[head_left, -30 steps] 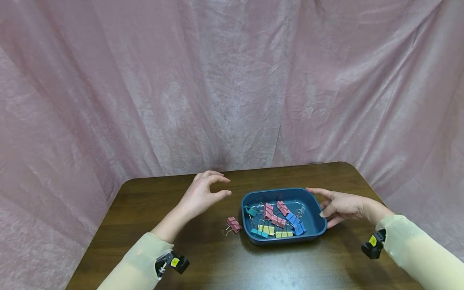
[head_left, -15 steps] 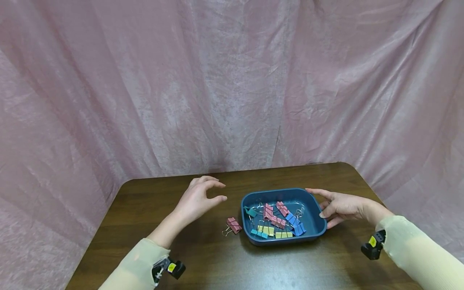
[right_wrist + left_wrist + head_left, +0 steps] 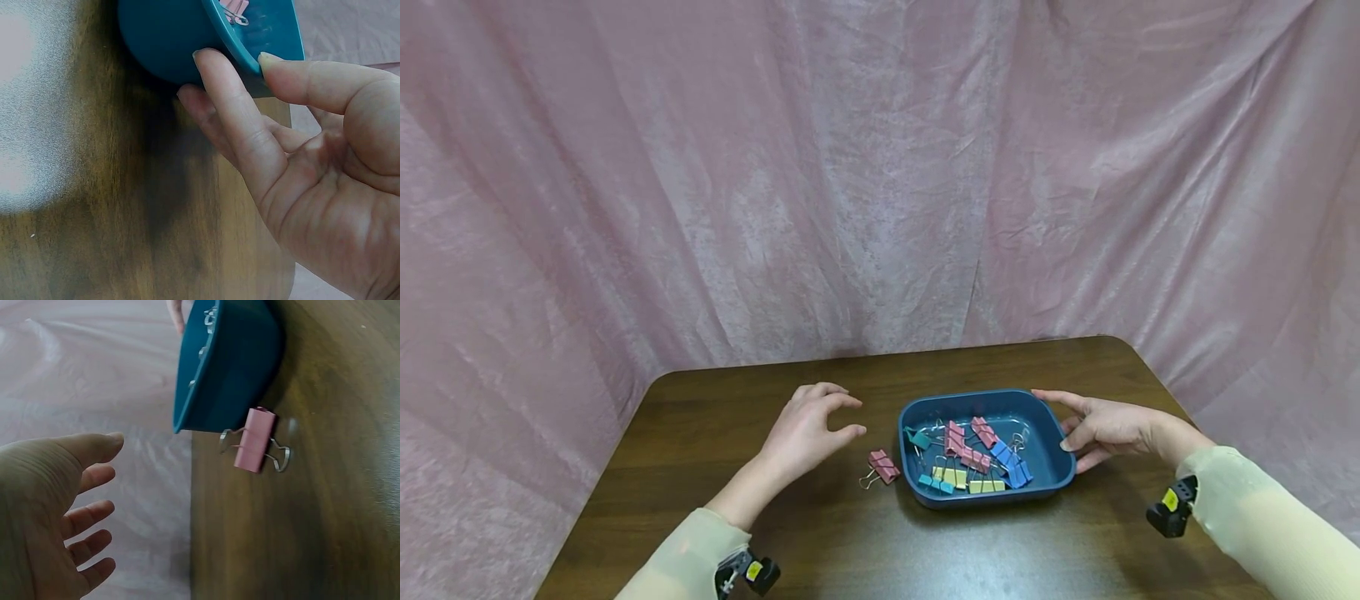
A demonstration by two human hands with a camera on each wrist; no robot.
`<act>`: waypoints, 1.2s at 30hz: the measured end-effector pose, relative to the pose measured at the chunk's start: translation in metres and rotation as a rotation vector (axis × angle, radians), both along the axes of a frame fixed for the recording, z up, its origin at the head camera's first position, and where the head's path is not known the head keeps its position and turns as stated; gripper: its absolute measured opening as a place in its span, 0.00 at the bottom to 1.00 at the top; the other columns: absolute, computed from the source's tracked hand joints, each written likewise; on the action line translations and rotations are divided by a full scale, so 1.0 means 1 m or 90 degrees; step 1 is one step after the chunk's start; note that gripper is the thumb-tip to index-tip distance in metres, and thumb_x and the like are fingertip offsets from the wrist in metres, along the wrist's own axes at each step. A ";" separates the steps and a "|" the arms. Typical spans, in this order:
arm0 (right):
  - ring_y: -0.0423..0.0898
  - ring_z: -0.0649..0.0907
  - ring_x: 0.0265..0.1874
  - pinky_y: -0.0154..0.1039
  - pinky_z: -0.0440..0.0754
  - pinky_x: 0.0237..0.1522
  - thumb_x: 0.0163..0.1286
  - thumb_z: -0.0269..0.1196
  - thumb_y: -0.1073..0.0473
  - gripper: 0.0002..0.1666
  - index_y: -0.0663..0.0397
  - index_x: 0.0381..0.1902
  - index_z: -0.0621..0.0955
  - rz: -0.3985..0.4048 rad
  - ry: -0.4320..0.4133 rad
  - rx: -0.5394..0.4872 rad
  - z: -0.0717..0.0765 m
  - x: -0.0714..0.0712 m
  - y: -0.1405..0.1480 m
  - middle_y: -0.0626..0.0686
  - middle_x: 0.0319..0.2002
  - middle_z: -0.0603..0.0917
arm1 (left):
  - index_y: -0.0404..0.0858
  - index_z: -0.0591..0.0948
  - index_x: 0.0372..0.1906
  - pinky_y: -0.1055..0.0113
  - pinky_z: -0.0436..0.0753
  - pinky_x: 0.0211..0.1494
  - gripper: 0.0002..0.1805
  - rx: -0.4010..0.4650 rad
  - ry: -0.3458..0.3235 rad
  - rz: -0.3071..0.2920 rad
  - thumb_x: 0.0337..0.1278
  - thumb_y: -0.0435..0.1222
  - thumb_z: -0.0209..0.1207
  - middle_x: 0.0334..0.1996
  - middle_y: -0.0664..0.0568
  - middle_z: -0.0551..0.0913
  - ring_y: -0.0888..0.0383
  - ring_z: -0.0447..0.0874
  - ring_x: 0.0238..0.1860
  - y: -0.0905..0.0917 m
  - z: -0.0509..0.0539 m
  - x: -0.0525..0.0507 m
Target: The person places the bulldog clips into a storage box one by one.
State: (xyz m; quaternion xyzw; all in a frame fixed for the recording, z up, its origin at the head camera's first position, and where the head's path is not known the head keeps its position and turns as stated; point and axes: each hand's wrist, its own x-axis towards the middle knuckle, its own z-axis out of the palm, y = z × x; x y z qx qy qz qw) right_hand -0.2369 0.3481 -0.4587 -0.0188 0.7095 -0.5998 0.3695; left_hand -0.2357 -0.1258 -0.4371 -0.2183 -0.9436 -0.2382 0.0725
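Note:
A dark blue plastic tray (image 3: 992, 497) stands on the table with several binder clips inside: pink clips (image 3: 955, 438), blue clips (image 3: 1013, 467), yellow clips (image 3: 987, 485) and teal clips (image 3: 936, 483). My right hand (image 3: 1112, 427) holds the tray's right end, thumb at the rim; in the right wrist view its fingers (image 3: 228, 87) lie against the outer wall. Just left of the tray, one pink binder clip (image 3: 883, 467) lies on the wood, its wire handles (image 3: 280, 456) spread. Left and beyond that clip hovers my left hand (image 3: 805, 432), holding nothing, thumb and fingers apart and loosely bent.
Brown wooden table (image 3: 700, 450) with rounded far corners. A pink velvety curtain (image 3: 880, 183) hangs behind it and along both sides. Black wrist cameras (image 3: 1172, 508) stick out below the sleeves.
My left hand has drawn slightly left and nearer to me, away from the tray. The right hand, the tray and the clips have stayed where they were.

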 end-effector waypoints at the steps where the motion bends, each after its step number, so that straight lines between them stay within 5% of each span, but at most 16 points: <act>1: 0.67 0.85 0.48 0.57 0.86 0.43 0.64 0.65 0.74 0.61 0.43 0.84 0.45 0.000 0.000 -0.001 0.000 0.000 0.000 0.74 0.63 0.72 | 0.51 0.88 0.52 0.45 0.70 0.66 0.20 -0.005 -0.002 0.001 0.55 0.51 0.73 0.57 0.52 0.81 0.43 0.72 0.64 0.000 -0.002 0.001; 36: 0.66 0.85 0.47 0.56 0.86 0.43 0.65 0.64 0.73 0.60 0.43 0.84 0.45 0.011 0.006 0.002 -0.002 -0.001 0.002 0.74 0.62 0.72 | 0.48 0.89 0.45 0.43 0.74 0.58 0.17 -0.069 -0.042 -0.017 0.51 0.48 0.75 0.51 0.52 0.82 0.43 0.74 0.58 0.009 -0.040 0.017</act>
